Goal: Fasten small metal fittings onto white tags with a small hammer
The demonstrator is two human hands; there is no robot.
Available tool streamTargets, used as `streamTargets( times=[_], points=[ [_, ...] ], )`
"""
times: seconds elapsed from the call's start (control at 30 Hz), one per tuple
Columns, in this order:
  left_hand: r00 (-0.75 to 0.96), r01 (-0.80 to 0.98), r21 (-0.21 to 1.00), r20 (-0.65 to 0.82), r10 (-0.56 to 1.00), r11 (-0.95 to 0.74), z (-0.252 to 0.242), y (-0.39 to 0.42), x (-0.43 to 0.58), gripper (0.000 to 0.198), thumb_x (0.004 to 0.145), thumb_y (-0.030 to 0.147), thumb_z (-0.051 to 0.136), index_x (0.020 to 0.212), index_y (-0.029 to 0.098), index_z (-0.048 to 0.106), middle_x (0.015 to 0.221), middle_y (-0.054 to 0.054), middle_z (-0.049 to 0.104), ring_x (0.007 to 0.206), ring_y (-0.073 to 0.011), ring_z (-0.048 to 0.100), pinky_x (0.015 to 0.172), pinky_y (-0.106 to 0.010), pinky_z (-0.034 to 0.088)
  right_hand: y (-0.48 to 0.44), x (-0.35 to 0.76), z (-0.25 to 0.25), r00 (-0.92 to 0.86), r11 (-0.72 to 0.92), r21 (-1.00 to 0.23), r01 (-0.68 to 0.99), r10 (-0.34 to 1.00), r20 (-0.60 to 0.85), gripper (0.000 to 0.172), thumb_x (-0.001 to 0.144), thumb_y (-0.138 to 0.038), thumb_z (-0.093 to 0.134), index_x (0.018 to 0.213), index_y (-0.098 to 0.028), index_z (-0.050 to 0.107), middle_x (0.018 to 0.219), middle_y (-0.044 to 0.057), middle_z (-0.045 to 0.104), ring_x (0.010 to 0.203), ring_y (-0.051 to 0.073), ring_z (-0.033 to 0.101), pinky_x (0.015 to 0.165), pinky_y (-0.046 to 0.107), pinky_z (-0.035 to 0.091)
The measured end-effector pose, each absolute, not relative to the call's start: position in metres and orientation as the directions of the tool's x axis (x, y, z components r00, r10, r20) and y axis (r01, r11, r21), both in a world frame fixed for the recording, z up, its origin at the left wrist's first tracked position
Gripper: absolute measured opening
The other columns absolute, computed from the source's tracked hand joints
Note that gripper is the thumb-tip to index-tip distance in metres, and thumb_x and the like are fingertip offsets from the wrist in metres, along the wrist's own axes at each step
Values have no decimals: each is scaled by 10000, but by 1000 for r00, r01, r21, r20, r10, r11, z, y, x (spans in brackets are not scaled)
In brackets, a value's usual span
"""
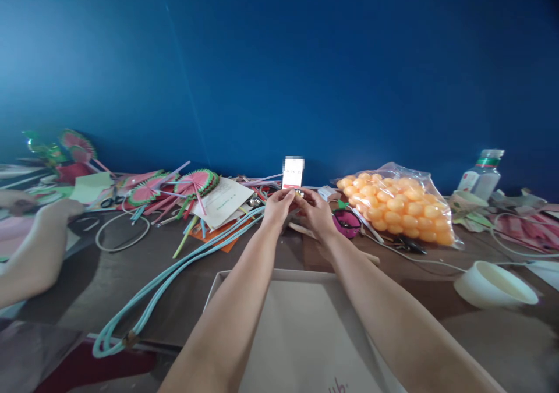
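Observation:
My left hand (pixel 278 208) and my right hand (pixel 315 209) meet at the middle of the table, fingers closed in a pinch. Between the fingertips is a small shiny, gold-coloured piece (pixel 299 193), too small to make out its kind. Right behind the hands stands a phone (pixel 292 174) with a lit white screen. Beside my right hand lies a purple round item (pixel 346 222) with a green leaf shape on top. A bundle of light blue cords (pixel 174 269) runs from near my left hand toward the table's front edge.
An open box (pixel 301 323) lies under my forearms. Red-and-green paper fans (pixel 196 183) and papers (pixel 225 202) lie left. To the right are a bag of orange balls (pixel 397 206), a bottle (pixel 480 174) and a white bowl (pixel 495 285). Another person's arm (pixel 39 253) reaches in at far left.

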State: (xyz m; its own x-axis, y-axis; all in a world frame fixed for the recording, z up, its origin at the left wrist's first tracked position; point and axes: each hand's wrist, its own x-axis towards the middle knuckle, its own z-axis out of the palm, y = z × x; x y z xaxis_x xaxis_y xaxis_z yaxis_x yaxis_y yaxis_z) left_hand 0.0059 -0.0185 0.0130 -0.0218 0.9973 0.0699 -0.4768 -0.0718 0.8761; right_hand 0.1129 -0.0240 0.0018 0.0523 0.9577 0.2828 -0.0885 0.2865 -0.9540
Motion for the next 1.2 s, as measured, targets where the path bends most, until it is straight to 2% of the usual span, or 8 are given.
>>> streamTargets(
  times=[0.2, 0.6, 0.9, 1.2],
  points=[
    [-13, -478, 875, 73, 997, -71, 13, -19, 7, 228, 689, 277, 688, 854, 121, 668, 778, -64, 682, 739, -165, 646, 808, -352, 510, -26, 113, 2, 89, 304, -950, -67, 950, 298, 361, 660, -432, 697, 974, -257, 655, 954, 30, 663, 777, 180, 610, 574, 287, 513],
    [-33, -502, 862, 62, 998, -70, 17, -21, 6, 205, 690, 284, 688, 819, 126, 661, 743, -52, 669, 739, -186, 652, 790, -369, 508, -24, 112, -2, 62, 314, -946, -75, 949, 310, 444, 671, -474, 680, 1053, -251, 636, 939, 28, 652, 779, 170, 603, 564, 263, 513],
    [-3, -537, 839, 100, 995, -86, 12, -17, 7, 245, 640, 284, 734, 807, 117, 667, 742, -55, 671, 695, -161, 635, 807, -362, 496, -21, 113, -6, 116, 330, -943, 43, 936, 332, 480, 691, -513, 643, 1063, -209, 637, 1017, 60, 655, 822, 194, 614, 569, 272, 517],
    [14, -524, 847, 107, 994, -84, 12, -18, 7, 256, 641, 297, 738, 805, 115, 665, 749, -61, 670, 707, -166, 634, 803, -362, 491, -21, 113, -5, 158, 309, -951, 12, 938, 307, 424, 693, -499, 656, 1001, -207, 639, 898, 35, 647, 754, 161, 591, 561, 255, 506]
  ],
)
